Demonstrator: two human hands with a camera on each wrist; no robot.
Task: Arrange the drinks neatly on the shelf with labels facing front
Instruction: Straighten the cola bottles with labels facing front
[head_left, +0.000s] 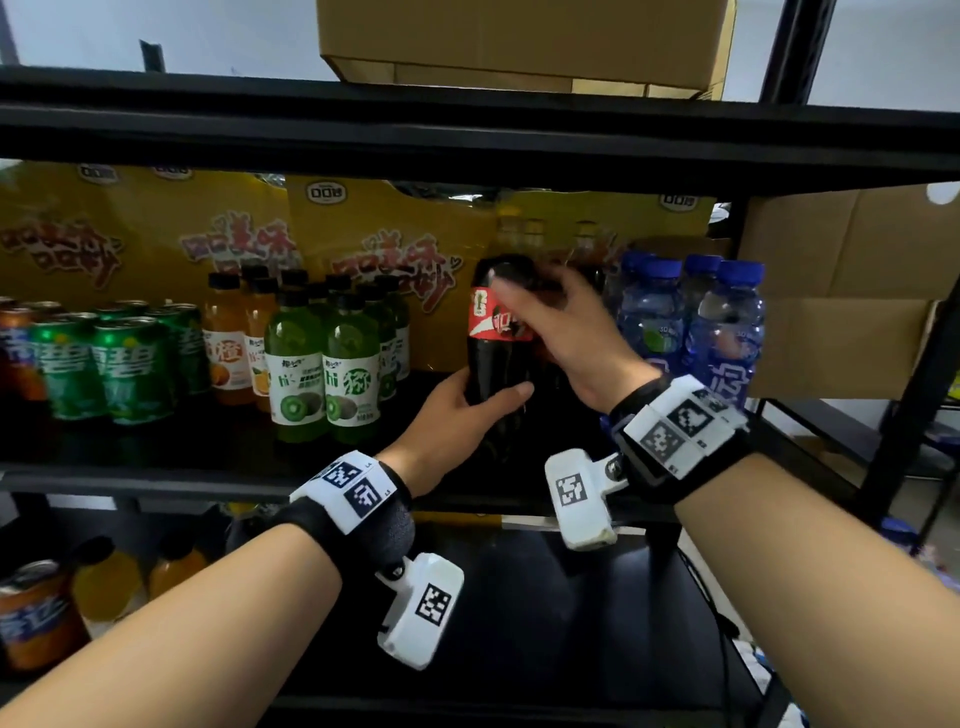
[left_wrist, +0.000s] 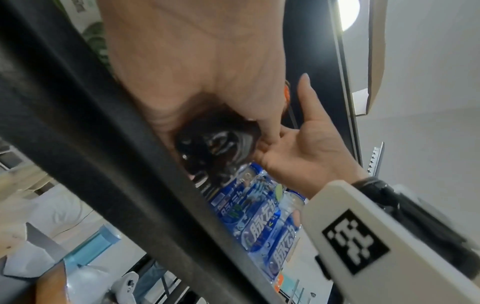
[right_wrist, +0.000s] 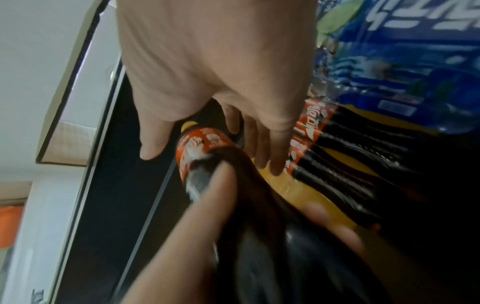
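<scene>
A dark cola bottle (head_left: 497, 358) with a red label stands tilted at the middle of the black shelf (head_left: 156, 480). My left hand (head_left: 462, 415) grips its lower body, thumb across the front. My right hand (head_left: 566, 332) lies against the bottle's shoulder with fairly straight fingers, the index tip on top. In the right wrist view the bottle's label (right_wrist: 203, 148) sits between the thumb and fingers of my right hand (right_wrist: 215, 61), with my left hand (right_wrist: 197, 226) below. In the left wrist view my left hand (left_wrist: 194, 61) wraps the bottle's base (left_wrist: 215, 144), and my right hand (left_wrist: 306, 152) shows an open palm.
More cola bottles (right_wrist: 337, 148) stand behind, blue bottles (head_left: 691, 322) to the right. Left are green kiwi bottles (head_left: 322, 364), orange juice bottles (head_left: 228, 348) and green cans (head_left: 104, 364). Yellow cartons (head_left: 389, 234) line the back. The upper shelf beam (head_left: 467, 140) hangs low.
</scene>
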